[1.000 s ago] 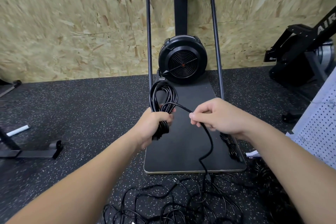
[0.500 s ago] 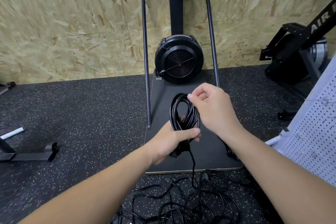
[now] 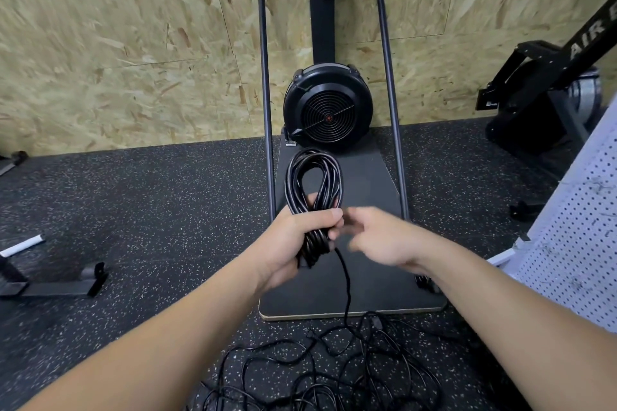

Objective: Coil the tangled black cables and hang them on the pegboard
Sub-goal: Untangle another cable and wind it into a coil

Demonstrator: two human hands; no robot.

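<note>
Speckled rubber flooring is carrying everything. I am clenching my left hand [image 3: 302,237] around the coiled cable [image 3: 314,197], its loop standing upright toward the fan machine [image 3: 329,107]. Its loose tail [image 3: 345,284] is dropping straight down into the tangled cables [image 3: 334,364] near me. My right hand [image 3: 380,237], blurred beside the coil, is gripping nothing I can tell. White pegboard [image 3: 581,243] is leaning far right.
</note>
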